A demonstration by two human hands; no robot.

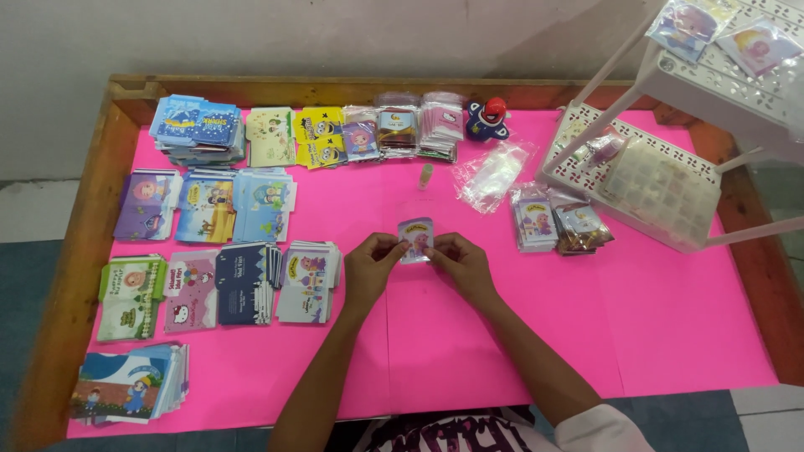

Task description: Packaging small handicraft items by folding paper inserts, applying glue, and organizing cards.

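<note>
Both hands meet over the middle of the desk [687, 335], which is covered in bright pink paper inside a wooden rim. The left hand [371, 266] and the right hand [459, 261] each pinch one side edge of a single small illustrated packet [416, 239], fingers closed on it, holding it just above the pink surface. To the left lie three rows of printed envelope stacks: three stacks [205, 205] in the upper row, four stacks [219, 289] in the row beneath, and one stack [130, 385] alone near the front corner. Along the back edge stand about seven more piles [314, 134], with a small red-and-blue toy figure [488, 119] at their right end. A crumpled clear plastic bag [492, 174] lies behind the hands, and two piles of filled packets [557, 222] sit to the right of the hands, just beside a white plastic rack [670, 180].
</note>
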